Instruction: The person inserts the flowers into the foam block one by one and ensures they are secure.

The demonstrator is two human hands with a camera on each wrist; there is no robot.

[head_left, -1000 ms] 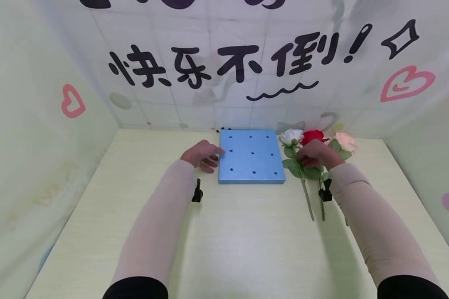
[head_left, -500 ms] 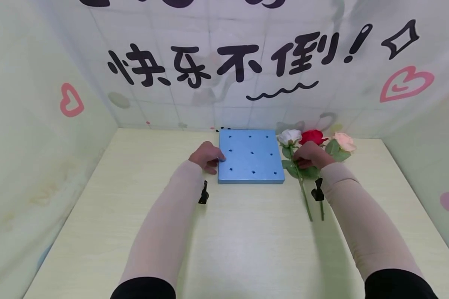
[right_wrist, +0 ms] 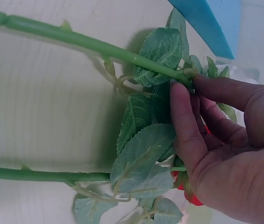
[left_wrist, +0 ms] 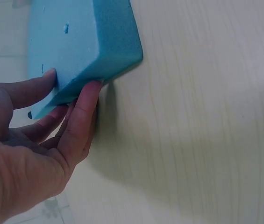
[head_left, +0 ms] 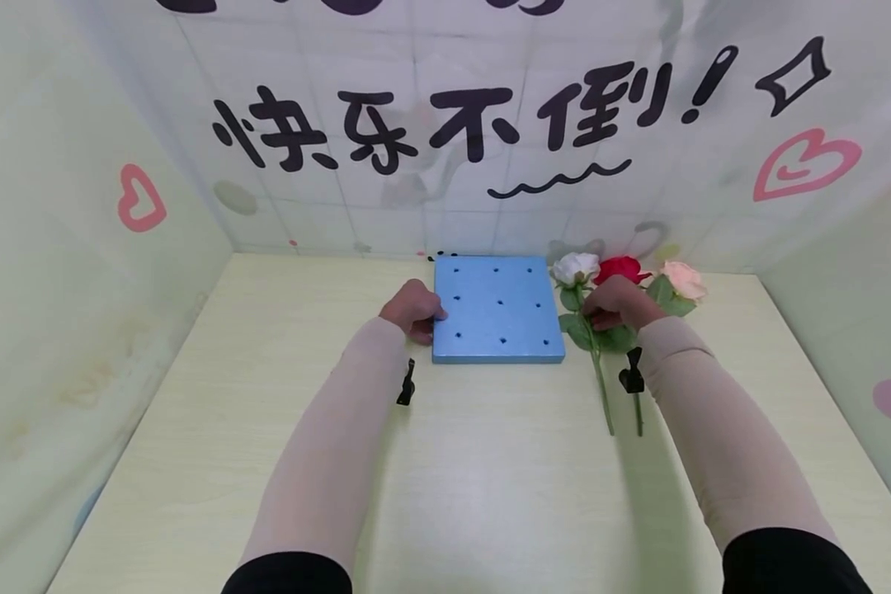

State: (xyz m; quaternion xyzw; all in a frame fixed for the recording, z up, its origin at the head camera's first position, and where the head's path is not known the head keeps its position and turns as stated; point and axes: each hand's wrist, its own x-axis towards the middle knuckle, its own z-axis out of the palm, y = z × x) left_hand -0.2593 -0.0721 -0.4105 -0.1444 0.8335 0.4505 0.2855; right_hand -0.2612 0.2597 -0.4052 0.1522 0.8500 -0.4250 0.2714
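Observation:
A blue foam block [head_left: 483, 318] with several small holes in its top lies flat at the back middle of the table. My left hand [head_left: 414, 312] grips its left edge, thumb on top and fingers [left_wrist: 79, 119] against the side. To the right of the block, my right hand [head_left: 619, 301] pinches the stem of an artificial white rose [head_left: 575, 269] just below its bloom. That stem [right_wrist: 99, 45] runs toward me, with green leaves around it. Beside it lies a red rose [head_left: 620, 269], its upper stem partly hidden by my hand.
A pink rose [head_left: 683, 280] lies furthest right, its stem covered by my right forearm. The pale wooden table [head_left: 490, 478] stretches in front. A printed cloth [head_left: 386, 214] hangs behind and along both sides.
My left hand has moved right and taken hold of the block's edge. The right hand has shifted slightly left and closed on the white rose's stem, whose lower end has moved slightly left.

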